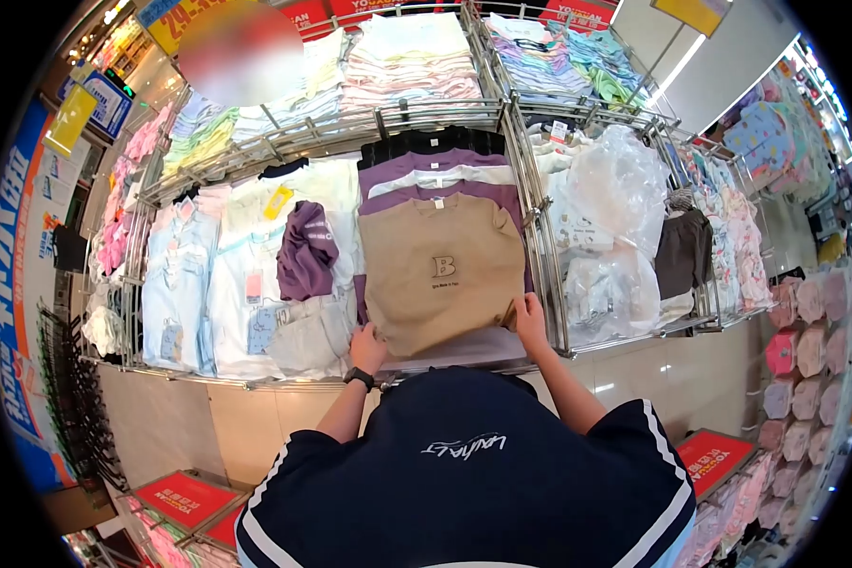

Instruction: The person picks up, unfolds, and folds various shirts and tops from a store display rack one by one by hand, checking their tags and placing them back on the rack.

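A tan T-shirt [445, 284] with a dark letter B lies front up across a row of stacked shirts. My left hand [367, 348], with a dark watch at the wrist, is closed on the shirt's lower left corner. At the lower right edge, my right hand [528, 324] pinches the same cloth. Beneath and behind the tan one are purple shirts [426, 166], a white shirt and a black shirt [473, 140], overlapping with their collars showing. A crumpled purple garment [306, 251] rests to the left, above a bunched light-grey garment [314, 333].
Metal rails [530, 189] divide the display into bays. Light-blue shirts [175, 284] lie at left; clear plastic-wrapped clothes [615, 199] and dark shorts [683, 248] are at right. Folded shirt stacks [407, 62] stand behind. Red signs [185, 499] flank me below.
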Tool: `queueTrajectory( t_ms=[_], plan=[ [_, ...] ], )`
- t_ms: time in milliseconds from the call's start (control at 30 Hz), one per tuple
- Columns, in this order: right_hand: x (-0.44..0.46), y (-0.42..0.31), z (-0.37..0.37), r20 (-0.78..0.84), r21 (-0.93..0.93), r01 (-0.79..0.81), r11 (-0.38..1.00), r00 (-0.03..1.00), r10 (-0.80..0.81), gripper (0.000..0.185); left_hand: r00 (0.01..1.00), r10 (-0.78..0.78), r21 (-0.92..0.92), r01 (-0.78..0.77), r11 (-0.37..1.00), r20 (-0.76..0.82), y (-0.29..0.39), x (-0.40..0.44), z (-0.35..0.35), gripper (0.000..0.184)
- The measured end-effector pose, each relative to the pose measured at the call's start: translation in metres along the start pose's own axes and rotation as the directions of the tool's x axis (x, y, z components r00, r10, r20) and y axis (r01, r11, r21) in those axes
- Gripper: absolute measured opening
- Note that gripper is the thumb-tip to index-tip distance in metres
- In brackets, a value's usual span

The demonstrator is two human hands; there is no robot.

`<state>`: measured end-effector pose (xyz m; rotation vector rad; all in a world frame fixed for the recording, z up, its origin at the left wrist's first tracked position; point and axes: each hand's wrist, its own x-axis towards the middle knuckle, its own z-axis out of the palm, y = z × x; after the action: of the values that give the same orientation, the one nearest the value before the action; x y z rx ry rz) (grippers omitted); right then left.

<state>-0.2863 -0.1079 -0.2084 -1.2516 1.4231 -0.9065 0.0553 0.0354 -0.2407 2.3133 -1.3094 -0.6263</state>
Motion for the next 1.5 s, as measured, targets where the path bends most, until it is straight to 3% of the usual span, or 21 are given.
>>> queueTrajectory(
  t_ms=[67,100,200,300,367,433,500,533,567,667,700,800,933,967,1067,1167,1267,1300,1400,1433,1500],
  plan=[
    [0.006,0.005,0.001,0.100,0.231,-0.277,0.933,0.960,0.260,0.015,0.997,0.061,-0.033,-0.062,0.998,-0.042,0.006,0.001,-0.006,0.017],
    [0.006,0.008,0.009,0.160,0.335,-0.324,0.885,0.945,0.285,0.016,0.995,0.080,-0.073,-0.084,0.994,-0.056,0.012,0.001,-0.010,0.013],
    [0.001,0.009,-0.008,0.553,-0.024,-0.551,0.834,0.688,0.470,0.024,0.880,0.309,-0.149,-0.382,0.912,-0.362,0.023,0.005,-0.014,0.015],
    [0.004,0.006,-0.005,0.535,-0.016,-0.409,0.912,0.767,0.353,0.026,0.890,0.252,-0.399,-0.404,0.823,-0.381,0.035,0.011,-0.023,0.015],
    [0.010,-0.022,-0.008,0.540,0.112,-0.379,0.918,0.799,0.264,0.026,0.982,0.048,-0.516,-0.136,0.846,-0.180,0.037,0.017,-0.031,0.011],
    [0.016,-0.061,-0.010,0.485,0.309,-0.537,0.785,0.799,0.355,0.033,0.996,-0.089,-0.654,0.064,0.754,-0.005,0.008,0.035,-0.016,0.017],
    [0.014,-0.089,-0.016,0.564,0.441,-0.615,0.654,0.756,0.332,0.039,0.931,-0.131,-0.933,0.353,0.071,0.342,0.044,0.027,-0.031,0.031],
    [0.011,-0.100,-0.018,0.625,0.448,-0.667,0.596,0.710,0.324,0.041,0.872,-0.044,-0.838,0.452,-0.306,0.487,0.059,0.025,-0.037,0.039],
    [0.010,-0.106,-0.019,0.683,0.447,-0.717,0.535,0.660,0.313,0.043,0.802,0.109,-0.731,0.583,-0.355,0.587,0.060,0.022,-0.034,0.052],
    [-0.002,-0.092,-0.006,0.782,0.271,-0.752,0.601,0.536,0.318,0.044,0.531,0.634,-0.438,0.842,-0.316,0.563,0.021,0.030,0.024,0.051],
    [-0.005,-0.092,-0.003,0.793,0.258,-0.752,0.606,0.524,0.312,0.044,0.639,0.247,-0.603,0.769,-0.212,0.729,0.056,0.018,0.014,0.045],
    [-0.004,-0.110,0.006,0.775,0.299,-0.656,0.693,0.591,0.224,0.043,0.795,0.069,-0.788,0.579,0.208,0.603,0.083,0.012,0.022,0.035],
    [-0.003,-0.149,0.002,0.722,0.419,-0.605,0.677,0.674,0.155,0.042,0.913,-0.004,-0.873,0.392,0.289,0.408,0.097,0.015,0.011,0.028],
    [-0.004,-0.157,0.003,0.714,0.444,-0.582,0.681,0.689,0.124,0.042,0.937,0.051,-0.907,0.318,0.275,0.344,0.096,0.015,0.008,0.033],
    [-0.001,-0.164,0.007,0.761,0.497,-0.656,0.568,0.644,0.078,0.043,0.913,0.127,-0.917,0.397,-0.050,0.388,0.113,0.012,-0.013,0.039],
    [-0.005,-0.171,0.013,0.793,0.475,-0.723,0.502,0.599,0.110,0.044,0.709,0.400,-0.639,0.702,-0.316,0.581,0.138,0.003,-0.053,0.040],
    [-0.007,-0.157,0.031,0.792,0.429,-0.692,0.580,0.597,0.126,0.044,0.552,0.652,-0.499,0.816,-0.293,0.519,0.140,0.003,-0.034,0.038],
    [-0.013,-0.168,0.037,0.739,0.399,-0.649,0.648,0.645,0.191,0.035,0.381,0.847,-0.378,0.895,-0.238,0.370,0.130,0.012,-0.012,0.039],
    [-0.010,-0.164,0.040,0.685,0.374,-0.505,0.778,0.716,0.135,0.036,0.638,0.391,-0.683,0.730,-0.033,0.663,0.177,-0.007,-0.046,0.033],
    [-0.010,-0.172,0.035,0.604,0.404,-0.468,0.786,0.782,0.155,0.033,0.633,0.373,-0.673,0.739,-0.030,0.678,0.178,-0.004,-0.050,0.032],
    [-0.004,-0.188,0.019,0.567,0.548,-0.447,0.707,0.820,0.079,0.034,0.752,0.320,-0.786,0.617,-0.034,0.576,0.177,-0.003,-0.063,0.033]
  ],
)
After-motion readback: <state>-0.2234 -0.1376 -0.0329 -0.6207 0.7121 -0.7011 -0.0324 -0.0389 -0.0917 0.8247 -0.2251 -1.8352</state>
